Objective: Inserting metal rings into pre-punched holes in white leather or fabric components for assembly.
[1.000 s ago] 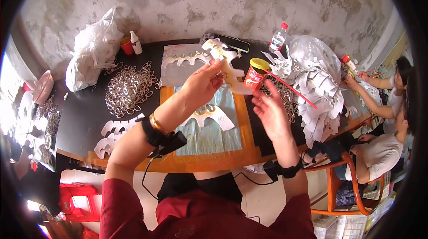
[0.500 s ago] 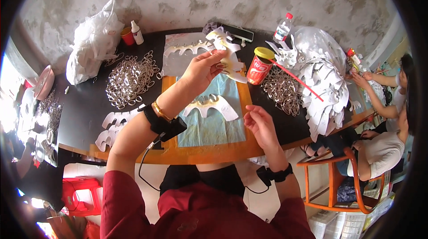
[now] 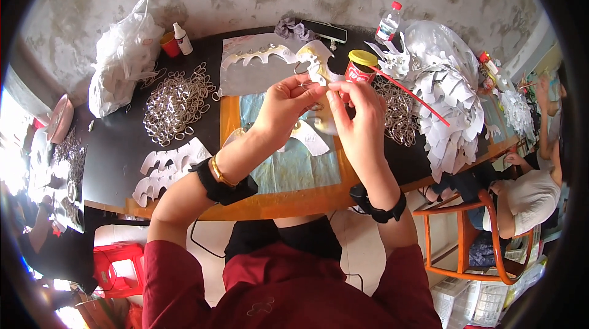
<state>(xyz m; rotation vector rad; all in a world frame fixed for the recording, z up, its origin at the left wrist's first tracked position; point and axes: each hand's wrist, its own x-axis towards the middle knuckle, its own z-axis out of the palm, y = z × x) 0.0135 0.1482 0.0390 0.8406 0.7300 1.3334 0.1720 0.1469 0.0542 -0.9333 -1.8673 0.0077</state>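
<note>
My left hand (image 3: 283,107) is closed on a white scalloped piece (image 3: 316,59) with yellowish smears and metal rings along it, raised above the board. My right hand (image 3: 361,111) has its thumb and fingers pinched together at the same piece's edge; the exact contact is partly hidden. Below them, a second white scalloped piece (image 3: 311,139) lies on a blue sheet (image 3: 282,172), half covered by my left hand. Beyond, a similar piece with rings (image 3: 261,55) rests on a grey sheet (image 3: 239,84).
Metal oval rings are heaped at left (image 3: 175,111) and right (image 3: 399,114). White cut pieces (image 3: 451,120) pile at right beside a red can (image 3: 358,72) with a red stick (image 3: 420,103) next to it. More pieces (image 3: 165,175) lie left. A co-worker (image 3: 531,197) sits at right.
My right hand has risen from the board's right edge to the white piece and closed at it. My left hand has lowered the piece slightly toward me.
</note>
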